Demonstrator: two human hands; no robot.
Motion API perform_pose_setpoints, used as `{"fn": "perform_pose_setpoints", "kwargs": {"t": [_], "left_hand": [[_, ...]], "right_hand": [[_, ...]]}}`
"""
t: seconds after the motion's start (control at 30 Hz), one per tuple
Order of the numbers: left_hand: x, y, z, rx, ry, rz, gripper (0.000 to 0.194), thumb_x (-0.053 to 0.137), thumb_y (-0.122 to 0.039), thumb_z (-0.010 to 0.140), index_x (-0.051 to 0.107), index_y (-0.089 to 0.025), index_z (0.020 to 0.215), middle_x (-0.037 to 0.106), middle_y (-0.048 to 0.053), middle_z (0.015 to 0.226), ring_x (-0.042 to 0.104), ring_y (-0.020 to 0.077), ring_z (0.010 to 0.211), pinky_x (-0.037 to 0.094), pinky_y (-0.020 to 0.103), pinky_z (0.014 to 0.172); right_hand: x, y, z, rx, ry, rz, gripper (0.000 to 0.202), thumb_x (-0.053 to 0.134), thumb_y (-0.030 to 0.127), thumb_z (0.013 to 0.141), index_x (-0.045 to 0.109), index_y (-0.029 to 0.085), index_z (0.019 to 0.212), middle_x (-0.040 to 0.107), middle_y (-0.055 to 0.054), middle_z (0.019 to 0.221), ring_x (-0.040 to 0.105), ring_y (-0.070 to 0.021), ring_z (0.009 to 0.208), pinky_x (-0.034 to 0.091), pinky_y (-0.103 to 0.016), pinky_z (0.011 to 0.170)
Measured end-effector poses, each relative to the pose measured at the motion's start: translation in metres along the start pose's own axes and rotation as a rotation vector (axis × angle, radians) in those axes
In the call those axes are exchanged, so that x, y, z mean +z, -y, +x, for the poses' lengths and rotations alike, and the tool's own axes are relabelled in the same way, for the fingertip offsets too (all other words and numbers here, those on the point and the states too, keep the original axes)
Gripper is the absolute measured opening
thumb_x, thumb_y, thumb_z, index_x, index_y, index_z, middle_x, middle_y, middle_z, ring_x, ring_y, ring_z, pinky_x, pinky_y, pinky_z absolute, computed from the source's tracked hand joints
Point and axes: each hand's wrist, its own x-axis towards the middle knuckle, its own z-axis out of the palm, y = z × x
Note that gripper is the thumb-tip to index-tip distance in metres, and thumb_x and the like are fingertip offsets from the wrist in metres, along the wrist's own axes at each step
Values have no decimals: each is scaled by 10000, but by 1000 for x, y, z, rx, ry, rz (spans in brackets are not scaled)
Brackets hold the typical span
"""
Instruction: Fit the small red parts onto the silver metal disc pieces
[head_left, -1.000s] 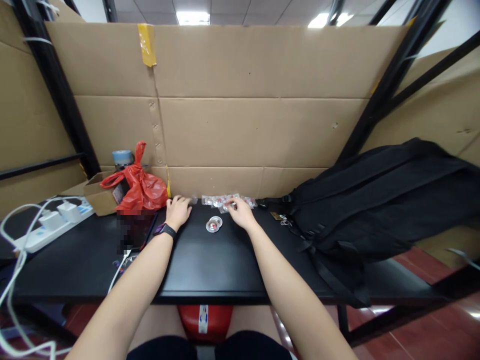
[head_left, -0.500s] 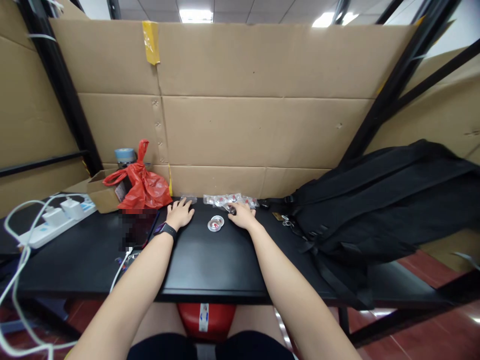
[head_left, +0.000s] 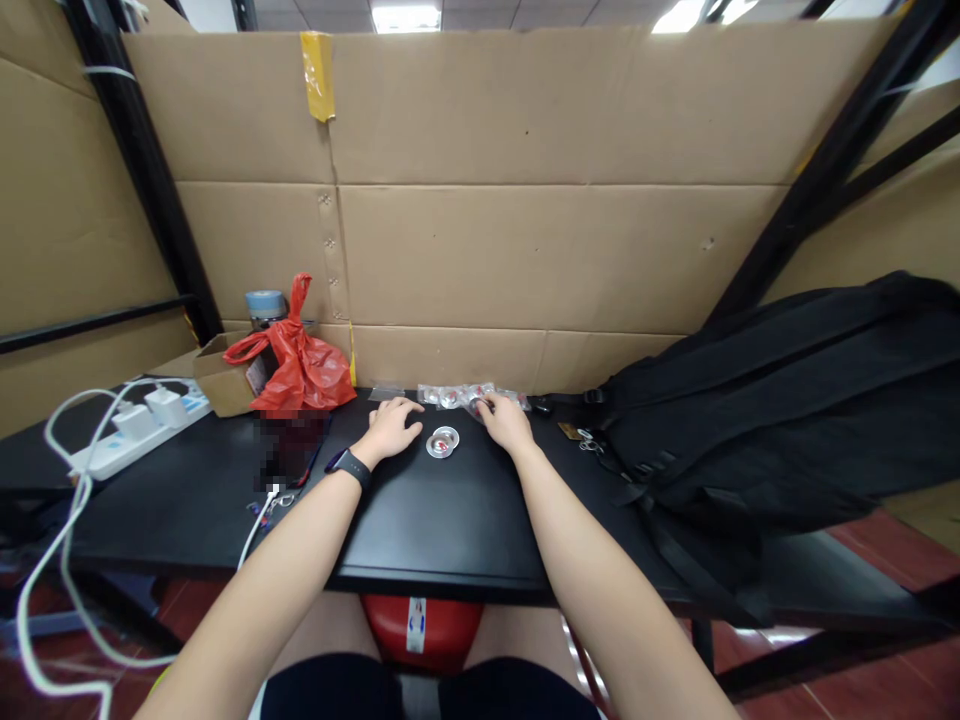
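Observation:
In the head view, my left hand (head_left: 391,428) is over the dark tabletop with its fingers apart and nothing in them. A thin clear plastic piece (head_left: 387,393) lies just beyond its fingertips. My right hand (head_left: 508,424) has thumb and fingers closed at a small clear plastic packet (head_left: 477,404), part of it hidden by the fingers. Beside that hand, along the back edge, runs a row of similar clear packets (head_left: 450,396) with round, partly red contents. Between my hands, two shiny round silver-rimmed discs (head_left: 441,443) overlap; the nearer one has a red mark in its middle.
A black backpack (head_left: 787,400) fills the right side, with keys (head_left: 589,441) near its strap. On the left are a red plastic bag (head_left: 307,370), a cardboard box (head_left: 223,380), a white power strip (head_left: 112,452) and a cable. A cardboard wall (head_left: 525,250) closes the back.
My left hand has moved right, away from the clear piece and nearer the discs. My right hand stays at the packets, its fingers slightly shifted. The whole view has swung a little.

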Motion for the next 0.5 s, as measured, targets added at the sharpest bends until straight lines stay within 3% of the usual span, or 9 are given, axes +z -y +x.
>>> {"fn": "perform_pose_setpoints", "kwargs": {"t": [0.17,0.3,0.5], "left_hand": [[0,-7,-1,27,0,-83,274,555,-339,896,652,-306,1150,634,28,1289,527,277,1249,425,489,1027],[-2,-7,-2,23,-2,-112,267,561,-322,892,661,-292,1138,644,36,1270,531,282,1244,421,489,1034],[-6,-7,-3,1,16,-115,262,565,-319,886,680,-286,1119,668,37,1221,558,285,1204,437,484,1018]], "right_hand": [[-7,-2,1,62,-162,275,262,624,456,811,666,200,851,745,-65,788,680,-223,736,460,-301,704],[-11,-2,1,44,-231,321,286,595,476,801,659,210,718,743,-67,774,666,-231,742,459,-308,708],[-9,-4,2,-44,-99,322,225,607,399,784,667,199,703,721,-57,738,632,-206,671,468,-305,698]]}}
